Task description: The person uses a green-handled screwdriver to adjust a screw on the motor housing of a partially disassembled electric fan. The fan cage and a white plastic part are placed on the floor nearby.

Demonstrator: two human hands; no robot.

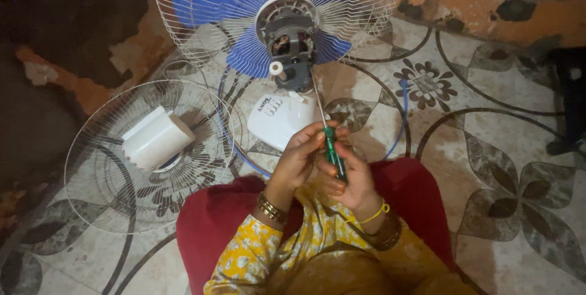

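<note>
A fan with blue blades (244,57) and a white wire guard (183,20) stands before me, its grey motor (292,42) bare at the back. A green-handled screwdriver (332,148) points its long shaft up at the lower edge of the motor. My right hand (351,176) grips the handle. My left hand (299,154) closes around the handle's top, fingers resting where the shaft begins. Both wrists wear bangles, with yellow patterned sleeves below.
A white motor cover (278,118) lies on the patterned tile floor just below the fan. At left a loose wire guard (110,167) lies flat with a white housing piece (155,136) on it. A blue rim ring (403,106) curves behind. A peeling wall stands at back.
</note>
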